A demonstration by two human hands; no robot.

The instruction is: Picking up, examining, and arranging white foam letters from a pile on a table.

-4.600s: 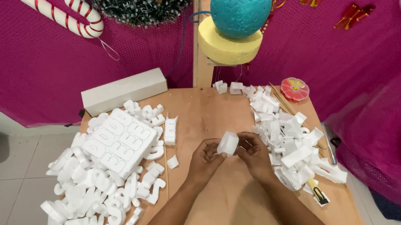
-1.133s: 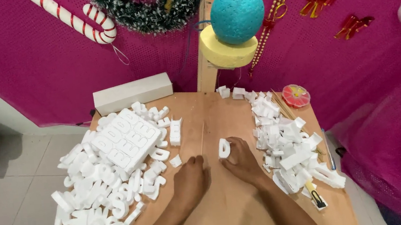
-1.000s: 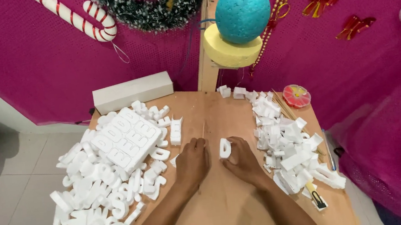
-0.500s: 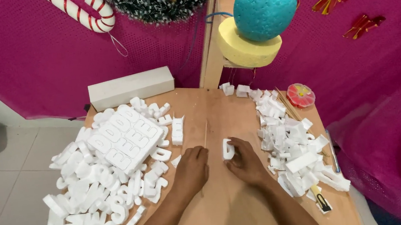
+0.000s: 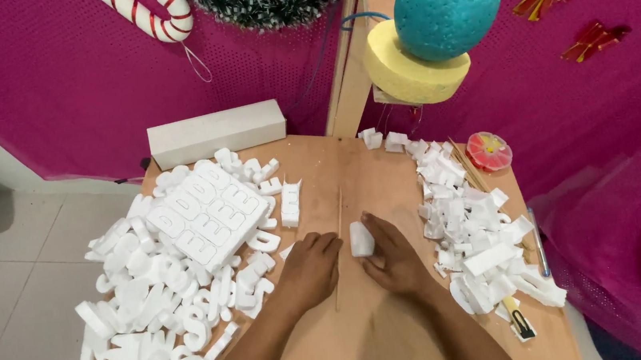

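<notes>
Your right hand (image 5: 394,260) is pinching the small white foam piece (image 5: 361,239) upright on the worktop (image 5: 386,333), apparently by its right side, while your left hand (image 5: 310,265) is resting flat and empty just left of it.

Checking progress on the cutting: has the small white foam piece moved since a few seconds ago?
Yes. The foam piece went from raised between both hands down onto the wooden table.

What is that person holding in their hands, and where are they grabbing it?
The right hand holds a small white foam block standing on the wooden table, fingers against its right side. The left hand lies flat beside it, holding nothing.
</notes>
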